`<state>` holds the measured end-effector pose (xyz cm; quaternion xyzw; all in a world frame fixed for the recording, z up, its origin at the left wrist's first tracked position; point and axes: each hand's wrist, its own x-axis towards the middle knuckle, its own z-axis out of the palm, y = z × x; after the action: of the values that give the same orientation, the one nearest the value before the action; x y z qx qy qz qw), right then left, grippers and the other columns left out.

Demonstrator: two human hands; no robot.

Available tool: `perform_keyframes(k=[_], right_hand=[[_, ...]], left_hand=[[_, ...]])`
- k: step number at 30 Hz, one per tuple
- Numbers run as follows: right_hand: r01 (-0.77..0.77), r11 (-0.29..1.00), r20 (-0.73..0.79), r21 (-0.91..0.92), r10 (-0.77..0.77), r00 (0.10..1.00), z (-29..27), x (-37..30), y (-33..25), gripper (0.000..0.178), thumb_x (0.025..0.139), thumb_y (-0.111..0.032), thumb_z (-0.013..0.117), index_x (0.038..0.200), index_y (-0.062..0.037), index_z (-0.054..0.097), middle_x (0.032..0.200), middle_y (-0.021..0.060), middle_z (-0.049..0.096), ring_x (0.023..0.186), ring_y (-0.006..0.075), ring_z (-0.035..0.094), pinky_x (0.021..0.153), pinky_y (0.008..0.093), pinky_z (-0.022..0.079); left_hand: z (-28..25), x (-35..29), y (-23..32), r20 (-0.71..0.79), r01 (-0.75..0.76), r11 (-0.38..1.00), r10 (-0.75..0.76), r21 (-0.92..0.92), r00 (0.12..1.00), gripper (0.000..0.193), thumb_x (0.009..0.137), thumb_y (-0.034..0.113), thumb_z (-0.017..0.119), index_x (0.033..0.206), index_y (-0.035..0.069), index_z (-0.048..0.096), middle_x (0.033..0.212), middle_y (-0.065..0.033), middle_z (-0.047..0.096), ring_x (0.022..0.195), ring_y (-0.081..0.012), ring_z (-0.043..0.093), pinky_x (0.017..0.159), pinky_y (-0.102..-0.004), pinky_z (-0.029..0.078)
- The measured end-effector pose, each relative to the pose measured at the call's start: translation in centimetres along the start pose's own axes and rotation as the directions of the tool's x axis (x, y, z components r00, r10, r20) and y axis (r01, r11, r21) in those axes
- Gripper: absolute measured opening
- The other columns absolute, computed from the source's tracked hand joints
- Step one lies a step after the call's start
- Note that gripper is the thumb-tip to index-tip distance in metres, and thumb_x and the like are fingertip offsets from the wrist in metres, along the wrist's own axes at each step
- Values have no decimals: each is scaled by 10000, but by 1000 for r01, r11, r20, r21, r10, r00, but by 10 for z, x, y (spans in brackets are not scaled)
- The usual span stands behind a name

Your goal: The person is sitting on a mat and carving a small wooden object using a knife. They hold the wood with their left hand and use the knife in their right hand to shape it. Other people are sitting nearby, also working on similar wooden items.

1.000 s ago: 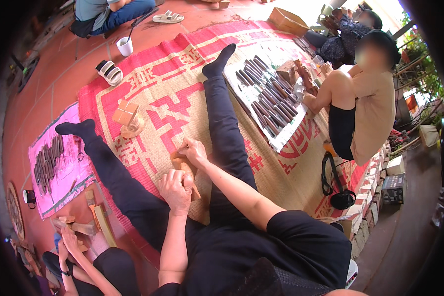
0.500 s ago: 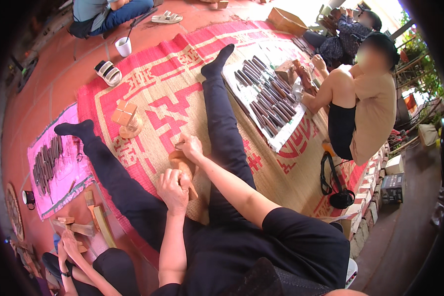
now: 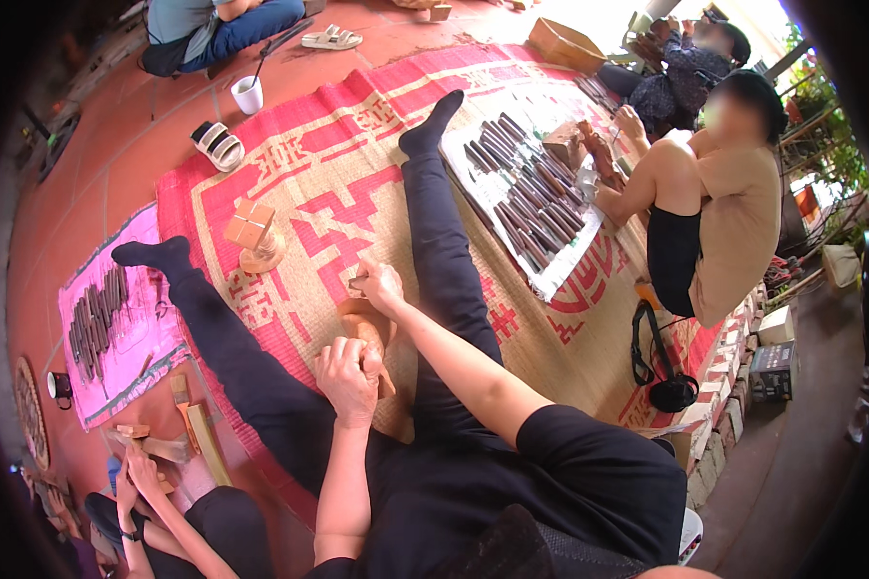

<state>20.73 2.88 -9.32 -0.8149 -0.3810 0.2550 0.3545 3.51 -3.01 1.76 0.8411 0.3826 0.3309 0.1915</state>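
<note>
Between my thighs lies a carved piece of light brown wood (image 3: pixel 360 318), rounded at its far part and narrower towards me. My left hand (image 3: pixel 349 374) is closed around its near part, fingers curled over it. At its far end, my right hand (image 3: pixel 384 288) is closed on a small dark, flat-looking piece; its kind is hard to make out. Whether that piece touches the wood I cannot tell. My outstretched legs lie on either side. Beyond my left shin, a wooden block (image 3: pixel 249 224) rests on a round wooden stand (image 3: pixel 264 253).
A red and tan woven mat (image 3: pixel 328 207) lies beneath me. Rows of carving tools (image 3: pixel 531 198) cover a white cloth by my right foot; more lie on a pink cloth (image 3: pixel 150 333) at left. Other people work close by at right and lower left. A white cup (image 3: pixel 247 96) stands beyond.
My right hand has shifted slightly away from me, with the small dark piece still in it. The left hand keeps its hold on the wood. The whole view has moved a little.
</note>
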Motion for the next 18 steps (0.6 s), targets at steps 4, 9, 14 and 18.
perform_keyframes(k=[4,9,14,18], right_hand=[[242,961,75,135,-253,965,-7,-28,-14,208,721,-223,774,825,-75,669,781,114,692,766,274,674,693,382,504],[179,983,63,31,-180,982,5,-17,-9,221,729,-239,756,833,-76,649,785,139,678,799,326,664,710,429,499],[15,997,22,80,-16,1000,1,2,-7,215,744,-225,756,846,-67,651,799,134,690,795,305,668,717,409,506],[51,890,170,453,-142,975,3,-13,-15,194,753,-159,754,867,-34,661,771,94,687,747,176,651,703,324,501]], left_hand=[[5,3,-5,-38,30,999,-31,-15,999,335,944,364,509,750,95,560,761,-65,552,715,-288,544,674,-434,411],[5,7,-4,-14,-10,1000,10,-8,1000,333,939,369,517,746,102,565,757,-60,553,719,-279,548,671,-421,410],[-2,2,-2,16,-35,999,36,-42,999,308,913,316,572,721,75,559,739,-79,543,709,-287,538,671,-419,412],[-13,16,5,59,-83,997,83,-3,995,267,864,288,625,697,91,555,707,-51,532,690,-256,535,656,-399,399]])
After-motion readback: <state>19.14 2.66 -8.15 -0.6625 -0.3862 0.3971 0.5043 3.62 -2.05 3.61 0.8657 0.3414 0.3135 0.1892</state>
